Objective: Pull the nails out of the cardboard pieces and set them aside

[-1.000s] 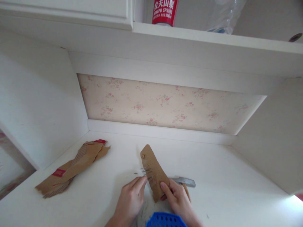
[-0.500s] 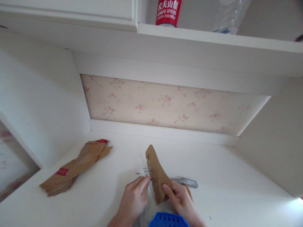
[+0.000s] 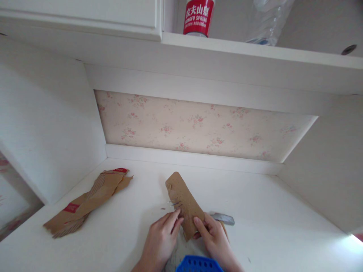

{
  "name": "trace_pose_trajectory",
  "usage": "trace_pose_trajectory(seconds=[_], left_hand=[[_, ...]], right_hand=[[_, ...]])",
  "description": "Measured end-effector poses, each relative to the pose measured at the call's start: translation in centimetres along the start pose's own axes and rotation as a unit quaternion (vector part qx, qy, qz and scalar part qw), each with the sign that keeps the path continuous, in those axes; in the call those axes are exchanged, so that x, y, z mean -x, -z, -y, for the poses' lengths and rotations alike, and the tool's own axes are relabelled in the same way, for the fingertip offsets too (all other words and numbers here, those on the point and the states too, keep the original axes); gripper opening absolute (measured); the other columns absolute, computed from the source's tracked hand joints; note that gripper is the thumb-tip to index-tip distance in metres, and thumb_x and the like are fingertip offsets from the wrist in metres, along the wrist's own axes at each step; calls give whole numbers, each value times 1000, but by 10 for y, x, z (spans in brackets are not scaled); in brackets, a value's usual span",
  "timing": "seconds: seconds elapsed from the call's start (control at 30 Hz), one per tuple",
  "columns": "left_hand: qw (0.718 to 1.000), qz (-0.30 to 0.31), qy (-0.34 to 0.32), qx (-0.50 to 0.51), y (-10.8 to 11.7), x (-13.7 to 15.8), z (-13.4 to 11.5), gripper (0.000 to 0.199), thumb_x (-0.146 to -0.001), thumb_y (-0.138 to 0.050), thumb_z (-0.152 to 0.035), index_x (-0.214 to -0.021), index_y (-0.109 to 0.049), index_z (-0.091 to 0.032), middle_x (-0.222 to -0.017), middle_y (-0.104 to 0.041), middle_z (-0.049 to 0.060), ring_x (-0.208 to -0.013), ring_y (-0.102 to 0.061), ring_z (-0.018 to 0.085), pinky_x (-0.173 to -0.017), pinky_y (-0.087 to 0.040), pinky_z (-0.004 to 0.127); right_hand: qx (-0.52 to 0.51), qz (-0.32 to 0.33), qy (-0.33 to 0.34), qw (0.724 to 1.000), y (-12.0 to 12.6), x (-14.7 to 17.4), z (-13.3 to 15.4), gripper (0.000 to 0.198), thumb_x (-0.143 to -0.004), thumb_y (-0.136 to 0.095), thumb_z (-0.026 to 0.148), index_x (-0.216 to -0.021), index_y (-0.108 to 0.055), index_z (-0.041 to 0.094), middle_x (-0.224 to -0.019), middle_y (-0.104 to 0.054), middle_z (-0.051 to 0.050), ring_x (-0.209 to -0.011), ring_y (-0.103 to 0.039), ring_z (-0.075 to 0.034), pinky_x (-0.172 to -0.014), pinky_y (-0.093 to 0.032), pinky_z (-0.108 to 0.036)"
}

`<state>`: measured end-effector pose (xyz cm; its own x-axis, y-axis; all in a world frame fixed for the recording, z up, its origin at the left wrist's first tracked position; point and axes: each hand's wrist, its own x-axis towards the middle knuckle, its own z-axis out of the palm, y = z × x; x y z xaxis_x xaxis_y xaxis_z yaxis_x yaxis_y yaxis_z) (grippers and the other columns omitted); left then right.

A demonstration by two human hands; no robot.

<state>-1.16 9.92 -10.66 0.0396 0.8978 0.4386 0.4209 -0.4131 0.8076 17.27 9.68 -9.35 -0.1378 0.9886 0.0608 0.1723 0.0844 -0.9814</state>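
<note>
A strip of brown cardboard (image 3: pixel 185 196) slants over the white worktop, with several thin metal nails (image 3: pixel 175 204) sticking out of its left side. My right hand (image 3: pixel 213 234) grips its lower right edge, thumb on top and fingers beneath. At the strip's left edge, just below the visible nails, my left hand (image 3: pixel 163 234) has thumb and forefinger pinched together. They seem to hold a nail, mostly hidden by the fingertips. Behind my right hand lies a hammer (image 3: pixel 224 218) with a grey metal head and wooden handle, partly covered by the hand.
A blue perforated basket (image 3: pixel 197 264) stands at the bottom edge, close to both wrists. Torn cardboard pieces (image 3: pixel 87 202) lie at the left on the worktop (image 3: pixel 255 200). Overhead, a shelf (image 3: pixel 255 51) carries a red-labelled bottle (image 3: pixel 198 17) and a clear plastic bottle (image 3: pixel 268 22).
The cardboard has turned so more of its flat face shows, and its top end has shifted left. My left fingertips have moved slightly right, onto the strip. The view has shifted a little.
</note>
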Motion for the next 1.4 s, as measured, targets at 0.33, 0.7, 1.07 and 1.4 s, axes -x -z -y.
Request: trace_pose_trajectory(seconds=[0.33,0.7,1.07,1.4], left_hand=[[953,-17,213,215,0,-5,-3,40,-81,-66,-57,-91,-73,-18,-82,-76,7,-73,-72,24,-69,-59,32],[879,41,289,378,-1,-12,16,47,-73,-75,-58,-94,-72,-17,-96,-76,8,-80,-71,23,-75,-56,34],[820,67,312,476,1,-13,4,45,-64,-86,-50,-90,-75,-15,-90,-76,11,-79,-70,24,-70,-52,31],[848,149,283,423,0,-10,-1,43,-75,-76,-53,-97,-74,-16,-94,-75,10,-84,-67,25,-75,-51,34]], right_hand=[[-88,-30,-4,996,3,-1,-7,32,-92,-54,49,-101,-60,18,-87,-76,-7,-76,-70,-22,-65,-59,-35],[-82,37,-8,996,-1,5,3,35,-90,-57,50,-110,-60,20,-99,-74,-7,-86,-68,-20,-69,-56,-30],[22,64,45,997,2,0,7,32,-89,-59,33,-120,-63,23,-112,-73,-9,-88,-68,-22,-67,-54,-30],[42,75,85,993,4,-1,11,21,-81,-68,23,-100,-76,18,-103,-79,-10,-86,-70,-24,-77,-55,-33]])
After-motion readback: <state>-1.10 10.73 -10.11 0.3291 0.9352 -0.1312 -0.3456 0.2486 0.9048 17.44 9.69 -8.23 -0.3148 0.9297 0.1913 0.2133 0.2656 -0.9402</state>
